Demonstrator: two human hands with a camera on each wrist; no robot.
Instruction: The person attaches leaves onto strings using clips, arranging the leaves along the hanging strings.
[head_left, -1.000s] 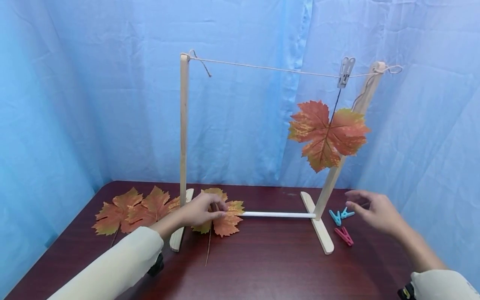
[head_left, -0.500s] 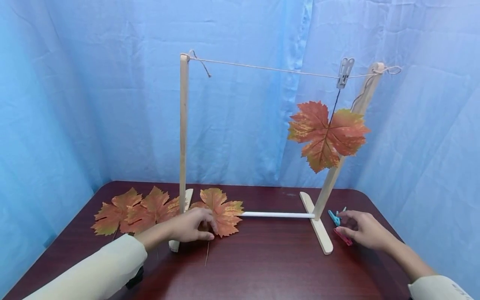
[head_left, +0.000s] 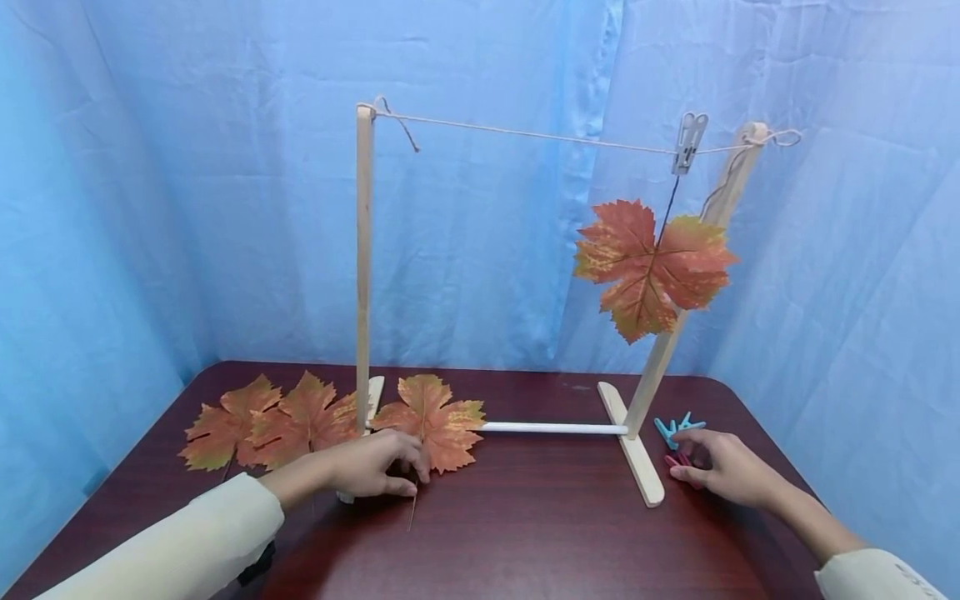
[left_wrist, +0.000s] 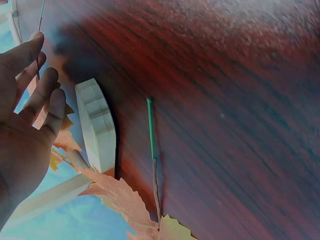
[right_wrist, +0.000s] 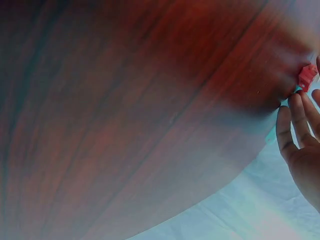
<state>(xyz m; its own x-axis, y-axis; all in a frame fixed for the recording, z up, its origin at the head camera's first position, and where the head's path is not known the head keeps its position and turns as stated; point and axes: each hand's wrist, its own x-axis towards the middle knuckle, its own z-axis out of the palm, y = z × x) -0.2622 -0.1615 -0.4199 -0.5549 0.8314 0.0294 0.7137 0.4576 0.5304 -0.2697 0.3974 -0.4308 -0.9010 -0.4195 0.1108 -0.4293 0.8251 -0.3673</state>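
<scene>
Blue curtain (head_left: 465,250) behind bench (head_left: 555,521): gray clothespin (head_left: 686,152) clamps autumn leaf (head_left: 630,271) to string (head_left: 525,133), keeping it aloft; left grip (head_left: 381,463) parted beside second leaf (head_left: 450,417), right grip (head_left: 723,468) parted around red clothespin (right_wrist: 307,78).

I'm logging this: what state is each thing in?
Gray clip: closed on string.
String: tied between posts.
Hanging leaf: clipped by stem.
Three leaves: unclipped, on table.
Blue clips: on table.
Red clip: partly hidden.
Left hand: at leaf stem, grip unclear.
Right hand: at red clip, grip unclear.
</scene>
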